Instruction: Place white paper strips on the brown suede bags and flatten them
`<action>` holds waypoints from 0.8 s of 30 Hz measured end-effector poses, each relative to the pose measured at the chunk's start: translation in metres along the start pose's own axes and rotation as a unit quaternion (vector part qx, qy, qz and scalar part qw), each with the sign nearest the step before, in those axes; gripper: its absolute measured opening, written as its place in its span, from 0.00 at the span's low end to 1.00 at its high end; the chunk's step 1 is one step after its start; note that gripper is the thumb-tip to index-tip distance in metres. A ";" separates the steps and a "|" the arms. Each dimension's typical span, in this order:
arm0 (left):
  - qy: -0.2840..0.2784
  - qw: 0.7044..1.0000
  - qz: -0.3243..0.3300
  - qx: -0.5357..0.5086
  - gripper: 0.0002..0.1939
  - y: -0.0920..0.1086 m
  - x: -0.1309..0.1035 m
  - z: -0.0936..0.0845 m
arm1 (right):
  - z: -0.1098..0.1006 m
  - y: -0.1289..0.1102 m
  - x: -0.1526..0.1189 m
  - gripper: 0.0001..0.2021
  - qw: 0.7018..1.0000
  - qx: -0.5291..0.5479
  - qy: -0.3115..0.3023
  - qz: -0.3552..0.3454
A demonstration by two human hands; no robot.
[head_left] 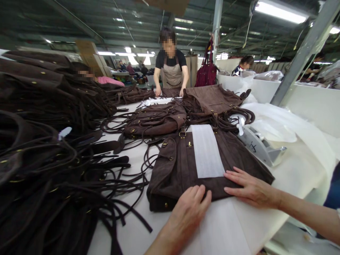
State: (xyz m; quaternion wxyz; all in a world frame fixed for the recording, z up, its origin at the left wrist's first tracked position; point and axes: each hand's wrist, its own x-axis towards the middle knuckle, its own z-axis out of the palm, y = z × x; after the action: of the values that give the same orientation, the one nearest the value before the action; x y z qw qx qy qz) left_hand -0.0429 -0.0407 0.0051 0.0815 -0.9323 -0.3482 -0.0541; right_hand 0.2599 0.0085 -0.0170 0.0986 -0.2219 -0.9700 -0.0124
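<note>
A dark brown suede-like handbag (pixel 177 170) lies on the table in front of me, with brass-coloured buckles and studs. A white strip of thin wrapping sheet (pixel 208 152) is laid over the bag's middle. More white sheet (pixel 223 230) comes out from under its near edge. My left hand (pixel 190 209) rests on the bag's near edge, fingers slightly bent and thumb apart. My right hand (pixel 248 187) lies flat with fingers spread, its fingertips touching the bag and the strip's lower corner. Neither hand visibly grips anything.
Brown bags with trailing straps (pixel 53 141) are heaped high on the left. Other brown bags (pixel 159 118) lie beyond mine. A grey tape dispenser (pixel 262 145) stands at right beside translucent plastic (pixel 278 124). Across the table, a person in an apron (pixel 171 72) handles a bag.
</note>
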 end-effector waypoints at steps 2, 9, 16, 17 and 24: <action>0.012 1.000 -0.002 -0.017 0.21 -0.003 0.000 0.001 | -0.004 -0.005 -0.002 0.26 1.000 0.006 -0.002 0.010; -0.023 0.999 0.003 -0.041 0.20 -0.007 0.005 -0.009 | -0.032 -0.054 0.006 0.33 0.998 0.022 -0.065 -0.005; -0.031 0.999 -0.014 -0.035 0.20 -0.006 0.003 -0.012 | -0.046 -0.071 0.025 0.28 0.984 0.112 -0.113 -0.079; -0.033 0.999 -0.015 -0.035 0.21 -0.006 0.002 -0.011 | -0.046 -0.069 0.026 0.28 0.983 0.115 -0.118 -0.078; 0.014 0.999 -0.020 -0.037 0.19 -0.006 -0.003 -0.004 | -0.024 -0.075 0.045 0.18 0.993 0.069 -0.037 -0.093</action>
State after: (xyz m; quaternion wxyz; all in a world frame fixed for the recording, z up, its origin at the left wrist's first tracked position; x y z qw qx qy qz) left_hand -0.0497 -0.0390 0.0088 0.0510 -0.9268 -0.3631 -0.0817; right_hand 0.1924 -0.0418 0.0165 0.0765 -0.1233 -0.9879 0.0538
